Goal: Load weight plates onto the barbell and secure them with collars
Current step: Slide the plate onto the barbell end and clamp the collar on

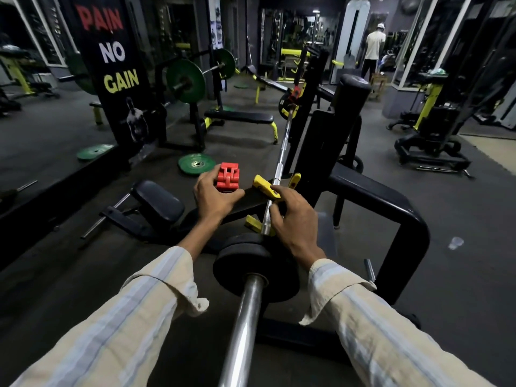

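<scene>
A steel barbell runs from the bottom of the view away to a far rack. Two black weight plates sit on its near sleeve. My left hand grips a red collar above the bench, left of the bar. My right hand rests over the bar just beyond the plates, its fingers curled at the shaft beside a yellow rack hook. At the far end of the bar, a black plate and a second red collar are in place.
Black bench frame wraps around on the right. A padded seat lies left. Green plates lie on the floor. Another bench with a green-plated bar stands behind. A person stands far back.
</scene>
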